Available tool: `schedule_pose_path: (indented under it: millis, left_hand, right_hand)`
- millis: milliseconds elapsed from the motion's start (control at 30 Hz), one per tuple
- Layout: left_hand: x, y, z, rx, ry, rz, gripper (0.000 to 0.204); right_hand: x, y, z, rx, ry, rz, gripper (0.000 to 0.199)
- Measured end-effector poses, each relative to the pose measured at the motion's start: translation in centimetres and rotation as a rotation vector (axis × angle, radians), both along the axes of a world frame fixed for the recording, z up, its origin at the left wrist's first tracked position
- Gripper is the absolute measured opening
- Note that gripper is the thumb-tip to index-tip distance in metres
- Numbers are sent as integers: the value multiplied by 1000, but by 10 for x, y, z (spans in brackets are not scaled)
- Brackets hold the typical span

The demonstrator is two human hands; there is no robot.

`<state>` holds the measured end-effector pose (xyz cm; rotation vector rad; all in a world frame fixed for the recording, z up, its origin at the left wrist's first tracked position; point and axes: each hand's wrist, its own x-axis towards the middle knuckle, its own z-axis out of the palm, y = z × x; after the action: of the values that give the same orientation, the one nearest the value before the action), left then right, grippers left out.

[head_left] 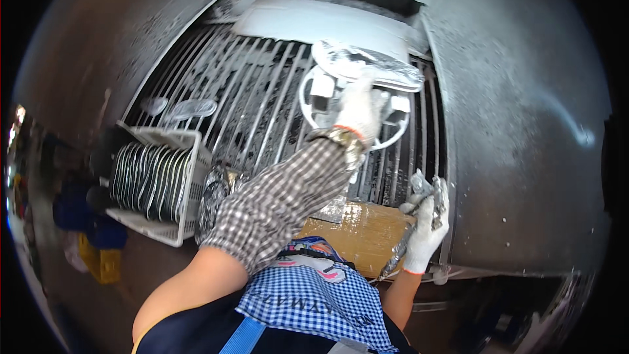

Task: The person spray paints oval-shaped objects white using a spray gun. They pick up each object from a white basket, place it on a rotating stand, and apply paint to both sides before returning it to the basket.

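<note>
My left hand (357, 111), in a white knit glove under a checked sleeve, reaches over a white ring-shaped stand (308, 108) with blocks on it. Its fingertips meet the near edge of a long, rounded piece with a shiny, foil-like top (386, 73). Whether they grip that piece is too blurred to tell. Near the right wall, my gloved right hand (426, 236) is closed around a silvery, coated spray gun (421, 190). A wrapped hose (395, 259) runs down beside that wrist.
Metal slats (255, 92) form the booth floor between grey walls. At left, a white basket (187, 183) holds a row of dark, light-edged flat pieces. Clear oblong pieces (192, 109) lie on the slats. A white panel (321, 23) stands behind; brown cardboard (367, 236) lies in front.
</note>
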<state>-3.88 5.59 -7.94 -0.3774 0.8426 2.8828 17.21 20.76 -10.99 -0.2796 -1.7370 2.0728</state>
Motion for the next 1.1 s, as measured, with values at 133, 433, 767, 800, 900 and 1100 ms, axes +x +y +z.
schedule_pose_path:
  millis: [133, 433, 767, 800, 900, 1100]
  left_hand:
    - [-8, 1, 0, 7, -85, 8, 19]
    - [20, -118, 15, -51, 246, 250, 35]
    - [7, -262, -141, -39, -182, 529, 25]
    - [11, -265, -164, 38, -183, 473, 32]
    - [26, -270, -251, 173, -245, 367, 41]
    - [33, -284, -312, 156, -340, 313, 32]
  right_hand:
    - [7, 21, -38, 269, -95, -10, 53]
    - [13, 12, -58, 246, -184, 26, 58]
    - [13, 3, -82, 373, -297, 113, 54]
    - [12, 1, -82, 382, -310, 100, 54]
    - [7, -4, -88, 404, -337, 93, 54]
    - [1, -12, -75, 411, -371, 133, 54]
